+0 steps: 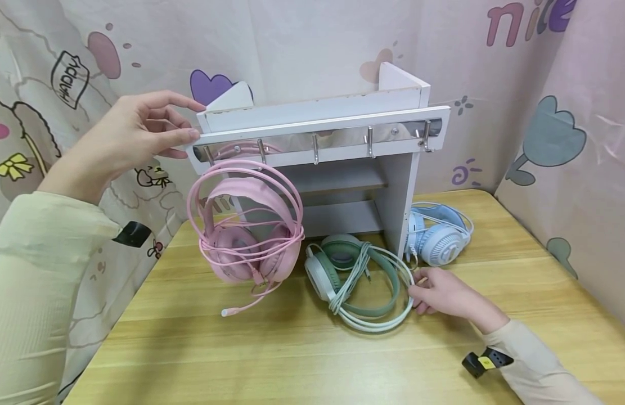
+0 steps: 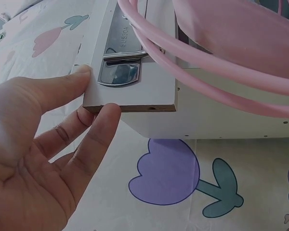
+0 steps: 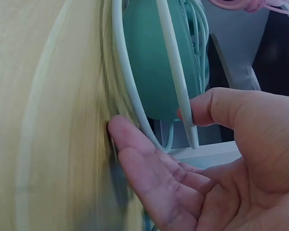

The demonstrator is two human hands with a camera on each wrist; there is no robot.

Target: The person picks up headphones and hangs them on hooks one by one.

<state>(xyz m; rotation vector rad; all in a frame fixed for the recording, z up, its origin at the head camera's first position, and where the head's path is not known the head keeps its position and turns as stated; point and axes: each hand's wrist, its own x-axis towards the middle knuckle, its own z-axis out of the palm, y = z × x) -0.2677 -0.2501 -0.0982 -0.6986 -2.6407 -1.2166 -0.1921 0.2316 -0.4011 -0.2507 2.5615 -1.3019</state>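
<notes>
Pink headphones [image 1: 243, 225] with a wound cord and a microphone boom hang from the left end of a hook rail [image 1: 342, 138] on a white shelf unit [image 1: 399, 197]. At the rail's left end, my left hand [image 1: 135, 126] holds the board's corner between thumb and fingers; the wrist view shows the hand [image 2: 53, 139] there. Green and white headphones [image 1: 342, 281] lie on the table before the unit, their cord bundled. My right hand [image 1: 446, 295] grips their headband from the right, thumb on one band and fingers by the other in the right wrist view.
Light-blue headphones [image 1: 439, 236] rest on the wooden table [image 1: 271, 360] beside the unit's right wall. Several metal hooks [image 1: 369, 142] stick out along the rail, right of the pink headphones. Printed cloth [image 1: 317, 45] surrounds the table behind and at both sides.
</notes>
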